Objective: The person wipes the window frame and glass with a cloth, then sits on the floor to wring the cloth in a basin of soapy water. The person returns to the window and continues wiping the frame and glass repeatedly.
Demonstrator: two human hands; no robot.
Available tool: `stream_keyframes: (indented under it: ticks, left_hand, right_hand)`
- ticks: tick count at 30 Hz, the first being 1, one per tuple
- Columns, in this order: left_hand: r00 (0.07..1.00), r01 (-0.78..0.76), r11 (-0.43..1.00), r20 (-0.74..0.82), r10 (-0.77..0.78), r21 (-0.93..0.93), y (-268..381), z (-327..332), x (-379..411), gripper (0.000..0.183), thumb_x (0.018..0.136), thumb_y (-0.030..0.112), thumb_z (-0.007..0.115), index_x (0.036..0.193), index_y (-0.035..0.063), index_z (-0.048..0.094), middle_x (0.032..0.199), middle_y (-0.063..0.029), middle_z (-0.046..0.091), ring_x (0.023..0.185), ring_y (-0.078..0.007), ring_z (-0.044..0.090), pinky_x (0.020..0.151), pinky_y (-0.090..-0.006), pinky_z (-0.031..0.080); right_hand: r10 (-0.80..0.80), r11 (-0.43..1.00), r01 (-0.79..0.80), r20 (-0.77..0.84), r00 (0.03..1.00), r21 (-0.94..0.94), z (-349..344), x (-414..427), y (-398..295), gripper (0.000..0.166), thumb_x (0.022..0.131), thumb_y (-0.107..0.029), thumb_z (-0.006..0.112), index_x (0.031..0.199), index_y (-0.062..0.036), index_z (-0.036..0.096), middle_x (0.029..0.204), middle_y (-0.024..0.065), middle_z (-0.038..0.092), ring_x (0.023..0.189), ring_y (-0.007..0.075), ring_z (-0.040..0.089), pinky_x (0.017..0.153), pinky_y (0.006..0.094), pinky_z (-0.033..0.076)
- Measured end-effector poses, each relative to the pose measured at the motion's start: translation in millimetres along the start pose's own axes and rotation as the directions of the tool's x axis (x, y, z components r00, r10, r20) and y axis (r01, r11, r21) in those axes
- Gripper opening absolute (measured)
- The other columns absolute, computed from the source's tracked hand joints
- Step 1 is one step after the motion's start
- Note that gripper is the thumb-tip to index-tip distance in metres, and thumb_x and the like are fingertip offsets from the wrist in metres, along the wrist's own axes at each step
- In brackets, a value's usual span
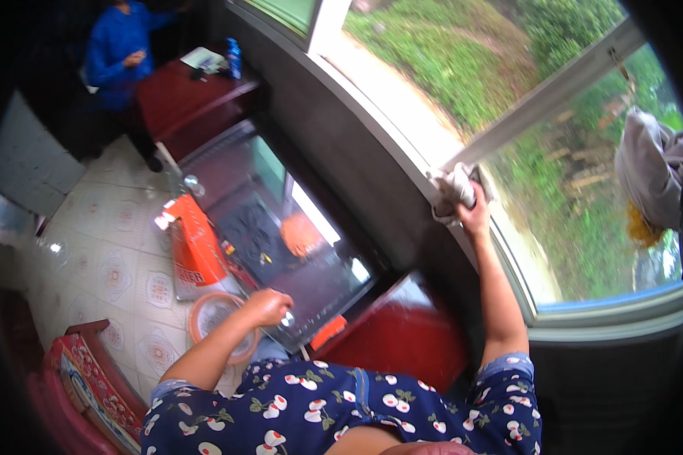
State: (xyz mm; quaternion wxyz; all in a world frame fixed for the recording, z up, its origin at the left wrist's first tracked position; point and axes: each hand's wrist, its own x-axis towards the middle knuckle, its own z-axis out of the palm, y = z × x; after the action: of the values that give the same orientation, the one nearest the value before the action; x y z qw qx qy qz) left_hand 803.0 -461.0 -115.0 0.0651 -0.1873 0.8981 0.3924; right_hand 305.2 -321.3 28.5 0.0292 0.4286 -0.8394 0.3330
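My right hand [476, 213] grips a crumpled, stained pale cloth [454, 187] against the lower window frame [538, 318], near the foot of an upright bar. At the near left corner of a glass-topped table [296, 296], my left hand [268, 307] has its fingers curled beside a round metal fitting [287, 318]. Whether it holds anything there is hidden. An orange-brown round object [300, 234] and dark cloth-like material [245, 227] show through or on the glass.
A plastic basin [196, 318] stands on the tiled floor [114, 273] beside an orange-and-white bag [196, 256]. A person in blue [116, 57] is by a dark red desk [190, 102] bearing a blue bottle [234, 60]. Grey fabric [651, 159] hangs at the window's right.
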Motion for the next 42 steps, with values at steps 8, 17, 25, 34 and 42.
stream_keyframes:
  ticks: [8, 17, 25, 34, 42]
  left_hand:
    - [0.981, 0.192, 0.978, -0.05, -0.189, 0.081, -17, -20, -32, 0.025, 0.077, 0.017, 0.051, 0.094, 0.0123, 0.069, 0.088, -0.0171, 0.068, 0.086, -0.0362, 0.065, 0.075, -0.0469, 0.052]
    - [0.954, 0.275, 0.949, -0.078, -0.29, -0.155, 26, -22, -61, 0.024, 0.08, 0.014, 0.053, 0.095, 0.0069, 0.07, 0.094, -0.0195, 0.067, 0.092, -0.0363, 0.064, 0.083, -0.043, 0.05]
    - [0.984, 0.176, 0.983, 0.023, -0.177, 0.057, -31, 18, -84, 0.023, 0.078, 0.015, 0.052, 0.091, 0.0096, 0.07, 0.086, -0.0213, 0.067, 0.082, -0.0396, 0.064, 0.076, -0.0479, 0.051]
    - [0.991, 0.137, 0.99, -0.009, -0.136, 0.028, -9, -13, -28, 0.023, 0.08, 0.015, 0.053, 0.093, 0.0075, 0.069, 0.086, -0.0222, 0.066, 0.082, -0.0395, 0.064, 0.075, -0.0469, 0.051]
    - [0.983, 0.159, 0.985, 0.081, -0.165, 0.068, -29, 3, -20, 0.023, 0.079, 0.014, 0.053, 0.093, 0.0082, 0.07, 0.088, -0.0198, 0.067, 0.085, -0.038, 0.064, 0.076, -0.0453, 0.052]
  right_hand:
    - [-0.012, 0.875, 0.052, 0.085, 0.996, -0.481, 70, 32, -7, 0.056, 0.085, -0.041, 0.059, 0.13, -0.0085, 0.049, 0.109, 0.0252, 0.061, 0.098, 0.0413, 0.06, 0.084, 0.0486, 0.049]
    - [0.326, 0.83, -0.041, 0.424, 0.845, -0.556, 17, 46, -8, 0.056, 0.074, -0.039, 0.058, 0.11, 0.0031, 0.061, 0.109, 0.0261, 0.064, 0.099, 0.0391, 0.063, 0.091, 0.0441, 0.048]
    - [0.335, 0.933, -0.341, -0.073, 0.94, -0.113, -137, -112, 71, 0.047, 0.074, -0.022, 0.073, 0.114, -0.0012, 0.061, 0.101, 0.0129, 0.068, 0.089, 0.0215, 0.065, 0.082, 0.0331, 0.051]
    - [0.786, 0.594, -0.658, -0.508, 0.352, 0.463, -162, -195, 160, 0.062, 0.085, -0.037, 0.066, 0.131, -0.001, 0.047, 0.121, 0.0144, 0.059, 0.102, 0.0254, 0.06, 0.078, 0.0397, 0.05]
    - [0.176, 0.272, -0.812, -0.803, 0.57, -0.517, 21, -87, 120, 0.061, 0.085, -0.049, 0.056, 0.117, 0.0011, 0.05, 0.098, 0.0149, 0.058, 0.093, 0.0352, 0.056, 0.08, 0.0495, 0.043]
